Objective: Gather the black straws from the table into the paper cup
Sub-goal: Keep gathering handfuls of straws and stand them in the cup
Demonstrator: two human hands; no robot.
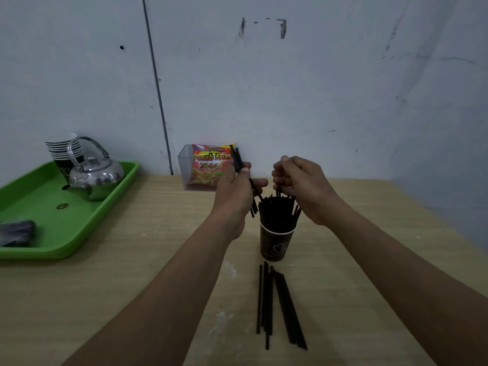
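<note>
— Pinching what, the right hand's fingers [281, 178]?

— The top end of one of the standing straws [277, 215], as far as I can judge. They curl down together over the bunch, directly above the paper cup [276, 244]. The right hand [303, 188] is the one nearer the cup's mouth.

— And the left hand [232, 191]?

— Thumb and fingers are closed round the held straws [237, 159], a thin bundle. Its long axis is tilted: the upper ends lean up and left toward the wall, and the lower ends point down toward the cup, just beside the standing bunch and outside the rim.

— So what does the next move turn on?

— I'd say on carrying those lower ends rightward over the rim and bringing the bundle upright. The cup looks crowded, so the gap is narrow.

— Materials?

— The straws are slim, straight, matte black and stiff-looking, probably plastic. The cup is dark printed paper with a pale rolled rim, tapered, and likely light enough to tip under a sideways push.

— What remains?

— The loose straws [280, 307] lie flat on the pale wood-grain desk [158, 260]. They sit just on the near side of the cup, roughly parallel, with their long axes running toward the person.
</note>
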